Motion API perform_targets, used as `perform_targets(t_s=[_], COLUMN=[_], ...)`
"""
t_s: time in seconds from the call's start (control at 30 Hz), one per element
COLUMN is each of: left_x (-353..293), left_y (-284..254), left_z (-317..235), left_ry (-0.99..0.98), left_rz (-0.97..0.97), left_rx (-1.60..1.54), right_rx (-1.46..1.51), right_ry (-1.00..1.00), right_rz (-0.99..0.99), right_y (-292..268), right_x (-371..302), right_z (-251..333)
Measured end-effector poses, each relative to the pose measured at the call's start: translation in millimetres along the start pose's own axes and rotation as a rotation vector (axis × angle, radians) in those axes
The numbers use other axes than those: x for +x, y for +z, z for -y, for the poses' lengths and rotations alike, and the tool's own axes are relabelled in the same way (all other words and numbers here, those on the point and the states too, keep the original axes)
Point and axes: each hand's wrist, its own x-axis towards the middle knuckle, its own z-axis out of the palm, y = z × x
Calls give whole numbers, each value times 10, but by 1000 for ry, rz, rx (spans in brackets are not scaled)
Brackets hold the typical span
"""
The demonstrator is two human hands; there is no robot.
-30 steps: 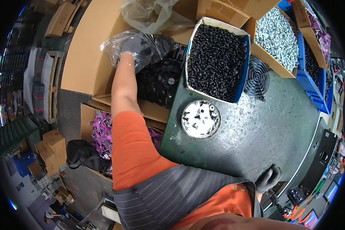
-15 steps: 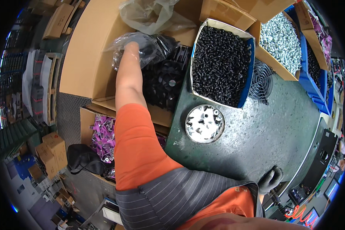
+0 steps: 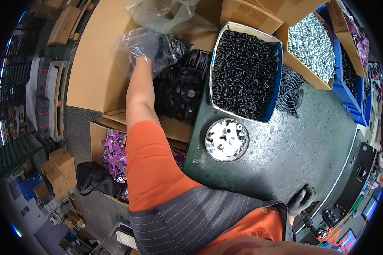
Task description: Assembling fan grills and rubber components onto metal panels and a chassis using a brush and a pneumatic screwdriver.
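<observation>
My left arm reaches forward into an open cardboard box (image 3: 86, 63). In a grey glove, my left hand (image 3: 148, 45) is among the folds of a clear plastic bag (image 3: 134, 44); its fingers are covered by the film and dark contents. Next to it in the box are several black cooling fans (image 3: 186, 83), partly stacked. Lower right, my right hand (image 3: 301, 200), also gloved in grey, rests at the bench's near edge with curled fingers. Nothing shows in it.
On the green bench (image 3: 281, 157) stand a bin of black screws (image 3: 244, 70), a round dish of small metal parts (image 3: 227, 140) and a box of silvery screws (image 3: 311, 49). Black wire fan guards (image 3: 290, 91) lie beside the bin. Purple-and-metal parts (image 3: 115, 151) fill a box at left.
My left hand has shifted slightly up and left, and the plastic bag around it has moved too. The right hand stays put.
</observation>
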Motion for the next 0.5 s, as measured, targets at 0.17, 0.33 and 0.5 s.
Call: perform_targets(t_s=[0.17, 0.33, 0.5], left_x=[18, 73, 168], left_y=[-86, -49, 66], left_z=[-61, 29, -60], left_ry=[-35, -149, -266], left_rz=[432, 509, 434], left_rx=[-75, -152, -177], right_rx=[9, 21, 17], right_ry=[6, 15, 23], right_rz=[13, 9, 6], right_y=[-6, 0, 5], right_x=[-11, -1, -21], right_z=[46, 48, 30])
